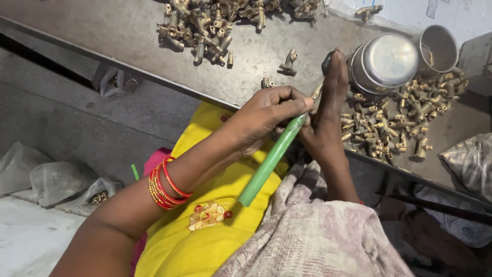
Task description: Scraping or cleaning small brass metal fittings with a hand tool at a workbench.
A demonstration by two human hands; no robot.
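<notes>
My left hand [266, 115], with red and gold bangles on its wrist, grips a tool with a long green handle [269, 161] that slants down over my yellow lap. At the tool's tip a small brass fitting [316, 93] is pressed against my right hand [325, 113]. That hand stands on edge at the table's rim, fingers stretched straight up toward a steel pot. How the right hand's fingers pinch the fitting is partly hidden.
A grey metal table [123, 31] carries a heap of brass fittings [210, 25] at the top and another heap [405, 118] to the right. A lidded steel pot [387, 61] and a steel cup [439, 47] stand beside it. Plastic bags [56, 179] lie on the floor at left.
</notes>
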